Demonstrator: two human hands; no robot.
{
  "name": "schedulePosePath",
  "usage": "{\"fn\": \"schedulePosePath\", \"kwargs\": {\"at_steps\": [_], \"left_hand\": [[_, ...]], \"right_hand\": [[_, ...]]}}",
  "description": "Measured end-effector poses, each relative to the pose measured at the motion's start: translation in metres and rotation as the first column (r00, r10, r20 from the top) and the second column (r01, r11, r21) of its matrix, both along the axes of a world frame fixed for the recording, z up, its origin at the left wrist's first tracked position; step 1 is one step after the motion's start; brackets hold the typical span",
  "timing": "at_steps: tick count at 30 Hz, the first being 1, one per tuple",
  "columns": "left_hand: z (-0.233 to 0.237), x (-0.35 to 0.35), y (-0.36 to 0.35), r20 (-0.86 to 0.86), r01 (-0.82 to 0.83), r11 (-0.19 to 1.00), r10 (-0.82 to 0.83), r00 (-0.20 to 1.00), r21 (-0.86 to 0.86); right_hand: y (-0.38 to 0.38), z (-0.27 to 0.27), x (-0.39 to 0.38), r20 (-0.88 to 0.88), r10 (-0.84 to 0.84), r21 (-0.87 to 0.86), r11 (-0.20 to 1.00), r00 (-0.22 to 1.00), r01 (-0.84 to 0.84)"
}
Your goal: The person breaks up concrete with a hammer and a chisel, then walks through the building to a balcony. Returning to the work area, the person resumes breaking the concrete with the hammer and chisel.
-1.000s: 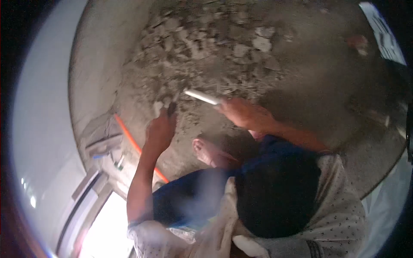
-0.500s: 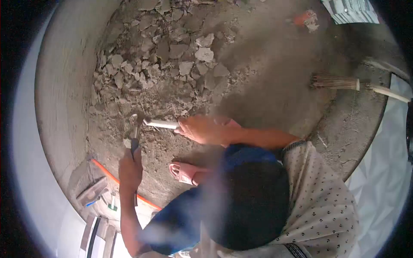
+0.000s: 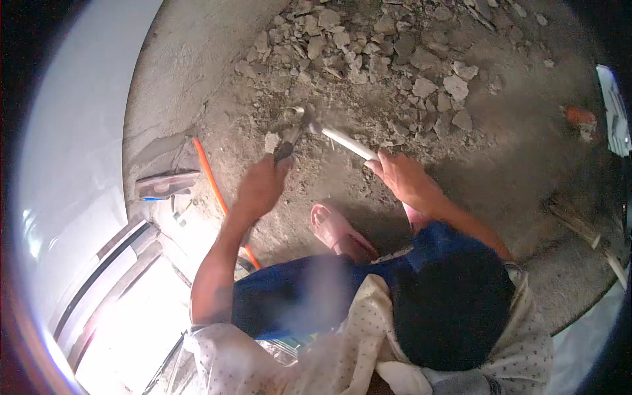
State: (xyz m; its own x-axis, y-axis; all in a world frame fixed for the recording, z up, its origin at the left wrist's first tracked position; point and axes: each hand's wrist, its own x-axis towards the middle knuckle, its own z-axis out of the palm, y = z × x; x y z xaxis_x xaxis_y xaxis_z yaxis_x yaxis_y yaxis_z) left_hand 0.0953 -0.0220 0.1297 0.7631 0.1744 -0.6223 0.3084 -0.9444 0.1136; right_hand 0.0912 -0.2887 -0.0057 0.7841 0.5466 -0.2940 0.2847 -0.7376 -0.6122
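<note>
My left hand (image 3: 259, 187) is closed around the dark grip of a hammer (image 3: 286, 146), its shiny metal head resting close over the dusty ground. In my right hand (image 3: 403, 175) is a white-handled tool (image 3: 350, 143), angled toward the hammer head. Its far end is small and blurred beside the hammer, and I cannot tell its kind. Crumbled dirt (image 3: 342, 174) lies under both tools. A pale lump (image 3: 271, 141) sits just left of the hammer grip. Below the hands shows a foot in a pink sandal (image 3: 339, 234).
Broken mortar pieces (image 3: 368, 46) are heaped ahead. To the left lie an orange hose (image 3: 212, 178) and a plastering float (image 3: 166, 184). A twig broom (image 3: 573, 224) is at the right, with an orange-red object (image 3: 580, 116) above it. A white panel (image 3: 79, 125) borders the left.
The view has swung left, so the rubble, hose and broom appear farther right. Both hands still hold their tools, whose ends stay close together near the ground.
</note>
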Motion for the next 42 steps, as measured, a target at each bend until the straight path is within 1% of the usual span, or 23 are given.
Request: {"fn": "schedulePosePath", "kwargs": {"at_steps": [2,4,5,8,10,12,14,15,16,18,21,23,25,27,28,29,32,34,35,38,39,41,42], "left_hand": [[0.03,0.013,-0.001,0.037,-0.032,0.999,0.031,0.999,0.02],[0.049,0.026,-0.018,0.31,-0.161,0.986,0.165,0.936,-0.038],[0.051,0.03,-0.018,0.344,-0.256,0.956,0.291,0.892,-0.145],[0.039,0.023,-0.019,0.492,-0.217,0.975,0.215,0.844,-0.053],[0.001,-0.003,-0.005,0.345,-0.021,1.0,0.016,0.939,0.01],[-0.011,-0.01,-0.003,0.008,0.155,0.987,-0.155,0.988,0.034],[-0.007,0.0,0.005,-0.041,0.088,0.996,-0.088,0.995,0.002],[-0.003,0.006,0.006,-0.076,0.054,0.998,-0.055,0.996,-0.013],[0.016,0.017,-0.003,-0.027,0.058,0.997,-0.057,0.998,0.043],[0.026,0.027,-0.007,0.244,-0.059,0.998,0.067,0.968,-0.038],[0.058,0.05,-0.03,0.353,-0.281,0.96,0.256,0.9,0.02],[0.032,0.027,-0.019,0.447,-0.141,0.99,0.116,0.887,0.022],[-0.006,0.004,-0.005,0.316,0.012,0.999,-0.022,0.948,0.035],[-0.011,0.001,-0.011,0.049,0.084,0.996,-0.085,0.995,0.02],[-0.007,0.0,-0.016,-0.026,0.075,0.997,-0.075,0.997,0.013],[-0.006,0.006,-0.011,0.04,0.124,0.992,-0.124,0.991,0.016],[-0.002,0.019,0.004,0.27,0.17,0.985,-0.17,0.948,0.024],[0.009,0.034,-0.007,0.493,0.089,0.996,-0.075,0.867,-0.006],[0.034,0.049,-0.026,0.274,-0.134,0.991,0.127,0.953,0.004],[0.009,0.031,-0.018,0.123,-0.055,0.997,0.049,0.991,0.047],[-0.021,0.014,0.003,0.171,0.123,0.992,-0.12,0.978,-0.007],[-0.011,0.016,-0.011,-0.031,0.136,0.99,-0.135,0.99,0.03],[-0.007,0.016,-0.015,-0.133,0.142,0.989,-0.134,0.982,0.051]], "right_hand": [[-0.003,0.011,-0.001,-0.042,0.057,-0.077,0.995,0.997,-0.06],[-0.003,0.007,-0.002,-0.055,0.012,0.025,1.0,0.998,-0.011],[-0.001,0.006,-0.002,-0.062,-0.003,0.082,0.997,0.998,0.008],[0.005,0.015,0.001,0.009,-0.017,0.05,0.999,1.0,0.016],[0.003,0.012,0.001,-0.015,0.003,0.066,0.998,1.0,-0.002],[0.002,0.015,0.006,-0.098,0.001,0.078,0.997,0.995,0.007],[0.001,0.024,0.011,-0.26,-0.003,0.075,0.997,0.966,0.024],[0.001,0.019,0.008,-0.204,-0.022,0.114,0.992,0.979,0.046],[0.002,0.013,0.001,-0.157,-0.041,0.151,0.986,0.987,0.065],[0.0,0.009,0.004,-0.097,-0.051,0.142,0.988,0.994,0.065],[0.003,0.018,0.007,-0.108,-0.006,0.073,0.997,0.994,0.014],[0.002,0.018,0.006,-0.089,-0.008,0.088,0.996,0.996,0.016],[-0.001,0.02,0.008,-0.045,-0.008,0.142,0.99,0.999,0.015],[-0.006,0.02,0.006,-0.023,-0.019,0.184,0.983,1.0,0.023],[-0.007,0.02,0.005,-0.018,-0.019,0.204,0.979,1.0,0.022],[-0.006,0.019,0.006,-0.011,-0.022,0.224,0.974,1.0,0.024],[0.001,0.02,0.01,-0.267,-0.028,0.066,0.997,0.963,0.047],[0.002,0.018,0.01,-0.231,-0.04,0.064,0.996,0.972,0.056],[0.003,0.018,0.01,-0.214,-0.042,0.066,0.996,0.976,0.057],[0.001,0.021,0.015,-0.219,0.021,0.082,0.997,0.976,-0.003],[0.0,0.019,0.015,-0.167,0.01,0.113,0.994,0.986,0.009],[-0.002,0.011,0.008,-0.075,-0.008,0.173,0.985,0.997,0.021],[-0.001,0.014,0.012,-0.205,0.008,0.121,0.993,0.979,0.017]]}}
